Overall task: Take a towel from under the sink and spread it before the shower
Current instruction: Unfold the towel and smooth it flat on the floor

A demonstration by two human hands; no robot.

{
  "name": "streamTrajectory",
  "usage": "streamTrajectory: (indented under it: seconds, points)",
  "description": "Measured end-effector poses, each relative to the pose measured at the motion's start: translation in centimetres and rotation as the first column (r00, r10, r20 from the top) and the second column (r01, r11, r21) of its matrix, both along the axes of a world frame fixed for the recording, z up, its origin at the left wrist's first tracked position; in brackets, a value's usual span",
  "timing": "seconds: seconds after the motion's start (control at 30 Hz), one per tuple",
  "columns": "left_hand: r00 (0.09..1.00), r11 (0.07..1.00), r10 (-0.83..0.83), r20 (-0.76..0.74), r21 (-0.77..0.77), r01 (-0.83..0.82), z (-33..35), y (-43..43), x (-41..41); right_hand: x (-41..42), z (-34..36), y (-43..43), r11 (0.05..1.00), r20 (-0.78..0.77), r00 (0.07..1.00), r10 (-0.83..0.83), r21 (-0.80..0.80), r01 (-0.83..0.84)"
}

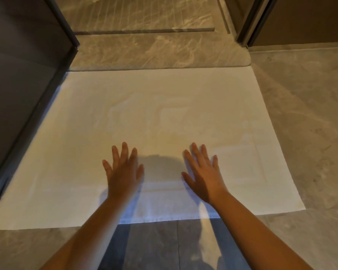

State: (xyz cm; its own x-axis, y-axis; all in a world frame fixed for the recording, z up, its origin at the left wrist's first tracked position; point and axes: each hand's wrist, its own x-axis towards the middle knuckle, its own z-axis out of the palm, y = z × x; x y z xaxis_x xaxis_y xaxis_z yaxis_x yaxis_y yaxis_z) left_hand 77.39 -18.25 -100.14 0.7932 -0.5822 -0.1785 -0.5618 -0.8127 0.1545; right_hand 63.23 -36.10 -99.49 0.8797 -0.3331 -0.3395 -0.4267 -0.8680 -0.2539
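The white rectangular terry towel (144,117) is smoothed flat by splayed left hand (122,172) and right hand (204,175); only its 3 o'clock edge may need squaring.

no readable text, labels, brands or numbers, faint woven pattern on towel (144,114) illegible

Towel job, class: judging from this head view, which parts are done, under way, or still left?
Done: the white towel lies unfolded on the floor, its far edge along the shower threshold. In hand: the left hand and right hand are flat on it with fingers spread, apparently smoothing. Left: at most lifting the hands away.
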Motion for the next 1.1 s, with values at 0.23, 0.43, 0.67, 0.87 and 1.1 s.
streamTrajectory:
  seconds: [0.23,0.43,0.67,0.87,1.1]
  points:
    - [0.998,0.998,0.051,-0.027,0.027,-0.050,-1.3,0.4,1.9,9.3,-1.4,1.8,0.986,0.130,0.980,0.150,-0.099,-0.138]
    - [0.997,0.996,0.076,-0.021,-0.053,-0.077,-1.0,0.5,1.3,15.1,-2.7,1.2,0.953,0.167,0.939,0.300,-0.087,-0.289]
    - [0.987,0.966,0.117,-0.106,-0.220,-0.138,-1.0,0.9,1.5,14.5,-2.5,-8.2,0.964,0.133,0.967,-0.218,-0.126,0.235]
    - [0.979,0.955,0.183,0.094,-0.255,-0.154,-0.6,3.3,3.3,19.7,-1.5,0.2,1.000,0.236,0.972,-0.007,-0.022,0.013]
    - [0.964,0.960,0.256,0.072,-0.139,-0.244,-1.3,5.1,3.9,26.0,-3.0,9.4,0.930,0.201,0.908,0.367,-0.067,-0.362]
